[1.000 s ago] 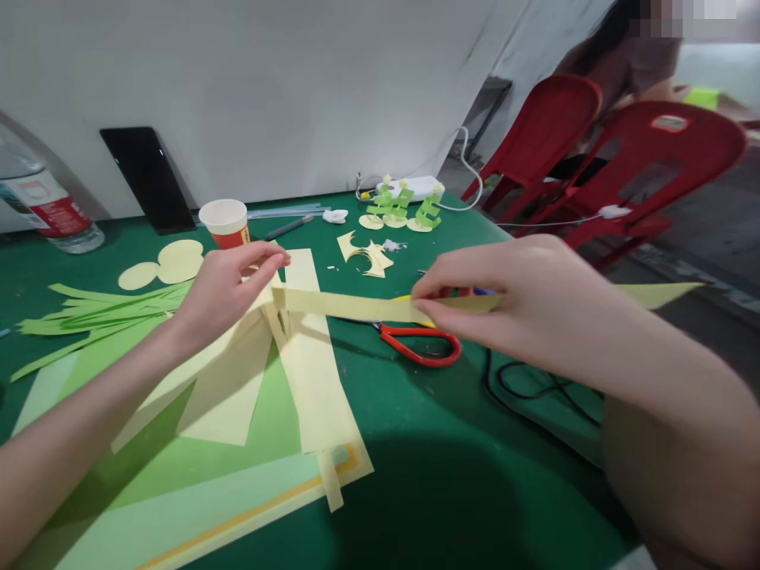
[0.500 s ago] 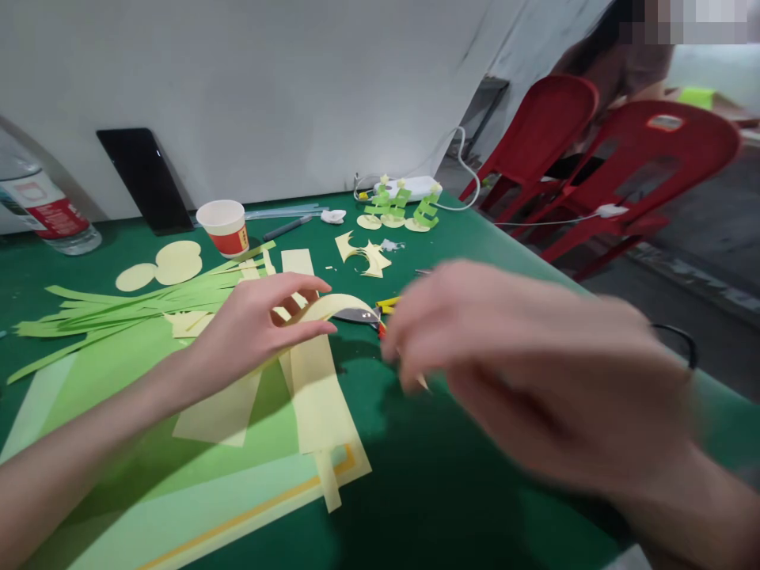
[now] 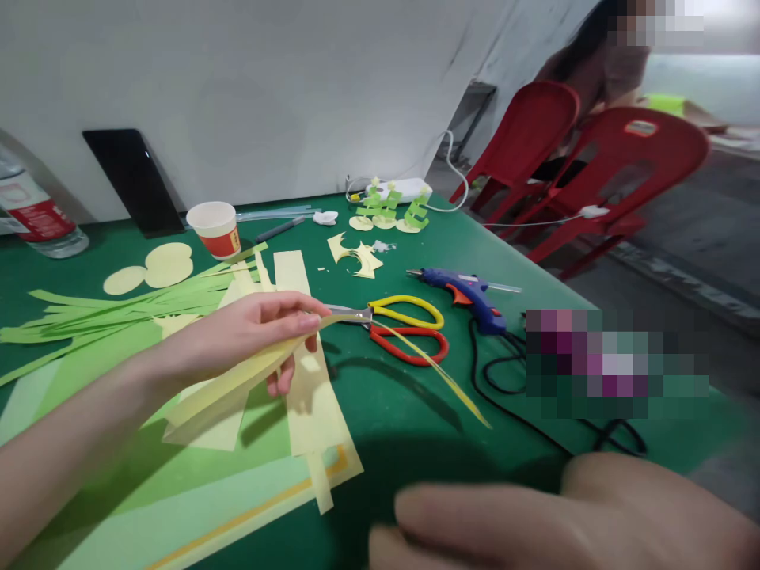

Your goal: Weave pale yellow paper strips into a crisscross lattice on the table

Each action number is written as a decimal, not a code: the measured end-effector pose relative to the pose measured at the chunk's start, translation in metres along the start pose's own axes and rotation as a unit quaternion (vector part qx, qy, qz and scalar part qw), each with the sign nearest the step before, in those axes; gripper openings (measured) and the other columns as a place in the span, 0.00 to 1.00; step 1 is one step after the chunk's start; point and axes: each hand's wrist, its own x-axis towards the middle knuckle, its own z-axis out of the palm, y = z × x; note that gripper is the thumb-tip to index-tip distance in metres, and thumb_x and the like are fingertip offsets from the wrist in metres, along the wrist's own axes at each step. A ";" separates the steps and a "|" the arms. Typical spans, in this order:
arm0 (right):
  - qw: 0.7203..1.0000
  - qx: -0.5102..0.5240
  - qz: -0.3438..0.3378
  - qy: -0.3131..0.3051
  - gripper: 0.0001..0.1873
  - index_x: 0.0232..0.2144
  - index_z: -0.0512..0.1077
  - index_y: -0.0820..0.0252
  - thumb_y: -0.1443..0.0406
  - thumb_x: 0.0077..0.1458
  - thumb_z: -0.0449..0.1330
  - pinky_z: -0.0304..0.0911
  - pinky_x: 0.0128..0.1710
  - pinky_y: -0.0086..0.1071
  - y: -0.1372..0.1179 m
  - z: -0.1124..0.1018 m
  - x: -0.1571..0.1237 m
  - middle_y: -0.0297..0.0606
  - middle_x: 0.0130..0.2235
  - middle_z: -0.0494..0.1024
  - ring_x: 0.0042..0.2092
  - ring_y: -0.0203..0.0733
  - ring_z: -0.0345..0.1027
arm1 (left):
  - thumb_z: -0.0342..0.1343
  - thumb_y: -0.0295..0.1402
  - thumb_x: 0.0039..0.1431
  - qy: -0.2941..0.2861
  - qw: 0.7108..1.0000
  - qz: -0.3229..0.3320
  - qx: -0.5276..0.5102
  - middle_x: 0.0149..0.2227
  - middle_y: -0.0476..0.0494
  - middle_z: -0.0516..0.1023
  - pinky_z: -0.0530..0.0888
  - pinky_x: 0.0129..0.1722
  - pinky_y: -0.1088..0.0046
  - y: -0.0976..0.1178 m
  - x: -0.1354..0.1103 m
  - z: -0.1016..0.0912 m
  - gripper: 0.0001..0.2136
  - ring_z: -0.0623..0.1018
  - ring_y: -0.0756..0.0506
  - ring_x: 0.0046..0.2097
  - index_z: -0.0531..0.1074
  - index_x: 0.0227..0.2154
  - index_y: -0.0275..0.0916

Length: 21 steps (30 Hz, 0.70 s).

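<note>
My left hand (image 3: 261, 328) is closed on a long pale yellow paper strip (image 3: 231, 380), pinched between thumb and fingers. The strip's narrow far end curls out to the right over the scissors (image 3: 436, 348), which lie on the table with one yellow and one red handle. My right hand (image 3: 582, 518) is low at the right, blurred and partly cut off by the bottom edge. Whether its fingers hold anything cannot be made out. Beneath my left hand are yellow paper pieces (image 3: 317, 404) and green sheets (image 3: 136, 443).
A blue glue gun (image 3: 463, 291) with a black cord lies on the right. Small green paper stands (image 3: 416, 210), paper scraps (image 3: 359, 257), a paper cup (image 3: 214, 231), a phone (image 3: 134, 182) and a bottle (image 3: 41, 214) stand farther back. Green strips (image 3: 89, 309) lie left; red chairs (image 3: 644, 170) are beyond.
My right hand has moved down and toward me, away from the strip's end, uncovering the scissors and glue gun. The strip now trails freely to the right from my left hand.
</note>
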 end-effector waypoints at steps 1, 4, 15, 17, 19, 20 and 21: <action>1.000 -0.009 0.009 -0.008 0.09 0.26 0.71 0.51 0.65 0.52 0.51 0.54 0.20 0.30 0.009 -0.001 0.005 0.30 0.21 0.71 0.23 0.33 0.60 | 0.50 0.43 0.57 0.020 0.999 0.014 -0.023 0.28 0.53 0.70 0.67 0.19 0.83 0.002 -0.001 0.002 0.12 0.71 0.56 0.20 0.67 0.40 0.43; 0.987 0.021 0.159 -0.001 0.10 0.26 0.69 0.61 0.67 0.54 0.50 0.54 0.22 0.29 0.034 -0.002 0.016 0.34 0.24 0.72 0.25 0.32 0.60 | 0.51 0.44 0.56 0.088 0.990 0.056 -0.096 0.29 0.53 0.70 0.69 0.18 0.83 0.007 -0.004 0.009 0.13 0.71 0.56 0.19 0.67 0.39 0.41; 0.857 0.314 0.390 0.120 0.14 0.34 0.63 0.62 0.57 0.49 0.58 0.52 0.19 0.24 0.079 0.005 0.030 0.29 0.26 0.64 0.23 0.28 0.56 | 0.50 0.41 0.58 0.120 0.986 0.112 -0.026 0.26 0.54 0.72 0.73 0.24 0.78 -0.009 -0.004 0.019 0.15 0.75 0.52 0.23 0.63 0.48 0.48; 0.857 0.309 0.391 0.132 0.13 0.34 0.64 0.62 0.61 0.48 0.59 0.52 0.19 0.24 0.079 0.006 0.030 0.29 0.27 0.64 0.23 0.27 0.56 | 0.50 0.41 0.58 0.133 0.984 0.119 0.017 0.31 0.52 0.73 0.74 0.27 0.76 -0.010 -0.003 0.019 0.15 0.76 0.51 0.25 0.63 0.48 0.47; 0.856 0.316 0.387 0.131 0.08 0.33 0.63 0.62 0.65 0.49 0.57 0.50 0.18 0.23 0.080 0.006 0.030 0.28 0.25 0.63 0.22 0.27 0.55 | 0.49 0.40 0.59 0.155 0.978 0.125 0.060 0.35 0.49 0.74 0.74 0.29 0.76 -0.011 -0.003 0.019 0.16 0.76 0.50 0.30 0.62 0.49 0.46; 0.854 0.325 0.386 0.131 0.06 0.32 0.63 0.62 0.67 0.49 0.55 0.49 0.17 0.23 0.081 0.006 0.030 0.27 0.24 0.62 0.21 0.26 0.54 | 0.48 0.39 0.59 0.166 0.975 0.129 0.072 0.36 0.48 0.74 0.74 0.29 0.76 -0.012 -0.003 0.020 0.16 0.76 0.49 0.32 0.62 0.50 0.45; 0.851 0.335 0.382 0.131 0.04 0.30 0.62 0.62 0.68 0.49 0.53 0.48 0.16 0.23 0.083 0.006 0.030 0.26 0.23 0.61 0.20 0.26 0.53 | 0.48 0.38 0.60 0.173 0.973 0.135 0.076 0.37 0.48 0.74 0.73 0.29 0.77 -0.013 -0.003 0.021 0.15 0.75 0.49 0.33 0.62 0.50 0.45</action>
